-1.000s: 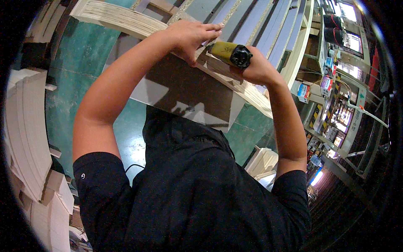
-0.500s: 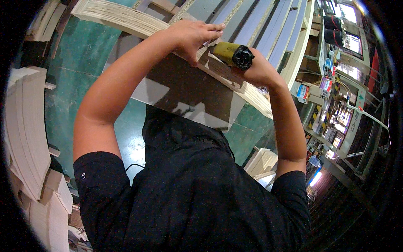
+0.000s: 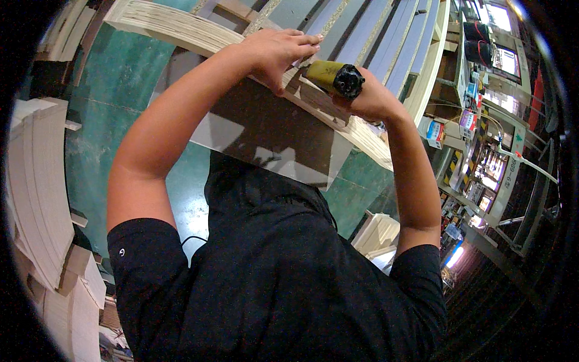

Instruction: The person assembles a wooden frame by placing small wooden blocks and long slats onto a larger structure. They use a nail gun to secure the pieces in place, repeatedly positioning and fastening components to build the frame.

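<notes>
My right hand (image 3: 375, 101) grips a nail gun (image 3: 325, 73) with an olive-yellow body and a round black cap. The gun lies over the near edge of a layered plywood frame (image 3: 175, 29), its tip close to my left fingertips. My left hand (image 3: 274, 53) rests on that same edge, fingers stretched forward and thumb spread down the near side. Any small piece under the left palm is hidden. Below both hands a flat brown-grey board (image 3: 283, 123) shows between the frame and my body.
Pale slats (image 3: 377, 45) with dark gaps run across the frame beyond my hands. Stacked curved plywood pieces (image 3: 39, 187) stand at the left, over a green floor (image 3: 108, 120). At the right are shelves with small boxes (image 3: 433, 131). More pale wood (image 3: 377, 235) lies at lower right.
Almost nothing differs. The nail gun's capped end and my right hand have shifted very slightly; my left hand stays on the frame edge.
</notes>
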Demonstrator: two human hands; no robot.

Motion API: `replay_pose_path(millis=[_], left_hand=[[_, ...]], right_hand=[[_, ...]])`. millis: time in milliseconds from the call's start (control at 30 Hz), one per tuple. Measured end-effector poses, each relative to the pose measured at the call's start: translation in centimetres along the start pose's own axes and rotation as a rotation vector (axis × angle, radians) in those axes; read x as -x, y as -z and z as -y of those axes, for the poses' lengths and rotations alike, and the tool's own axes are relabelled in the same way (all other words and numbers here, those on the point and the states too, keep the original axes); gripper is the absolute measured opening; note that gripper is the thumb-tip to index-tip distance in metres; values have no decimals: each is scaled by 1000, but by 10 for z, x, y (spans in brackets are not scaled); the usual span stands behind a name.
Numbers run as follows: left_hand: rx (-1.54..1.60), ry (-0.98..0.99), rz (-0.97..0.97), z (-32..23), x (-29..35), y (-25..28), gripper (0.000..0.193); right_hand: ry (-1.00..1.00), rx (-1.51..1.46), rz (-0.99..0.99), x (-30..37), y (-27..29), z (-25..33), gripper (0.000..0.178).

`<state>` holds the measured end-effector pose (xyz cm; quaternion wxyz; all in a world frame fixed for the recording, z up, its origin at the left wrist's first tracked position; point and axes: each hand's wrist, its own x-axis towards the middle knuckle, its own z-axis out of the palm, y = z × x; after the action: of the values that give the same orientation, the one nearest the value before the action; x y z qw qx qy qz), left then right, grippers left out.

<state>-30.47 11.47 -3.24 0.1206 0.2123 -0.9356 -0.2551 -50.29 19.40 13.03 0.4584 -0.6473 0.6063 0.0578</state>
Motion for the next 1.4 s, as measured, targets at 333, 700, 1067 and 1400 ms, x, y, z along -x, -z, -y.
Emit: replay_pose_path(millis=[333, 700, 1067, 1400], left_hand=[[-137, 17, 35, -7, -2, 3, 124], [-60, -94, -24, -1, 8, 6, 109], [-110, 390, 140, 4, 71, 89, 102], [-75, 109, 190, 47, 65, 75, 108]], right_hand=[[-24, -2, -40, 16, -15, -18, 34], [140, 111, -137, 30, -33, -49, 34], [215, 88, -164, 24, -37, -58, 29], [158, 86, -243, 25, -49, -59, 26]])
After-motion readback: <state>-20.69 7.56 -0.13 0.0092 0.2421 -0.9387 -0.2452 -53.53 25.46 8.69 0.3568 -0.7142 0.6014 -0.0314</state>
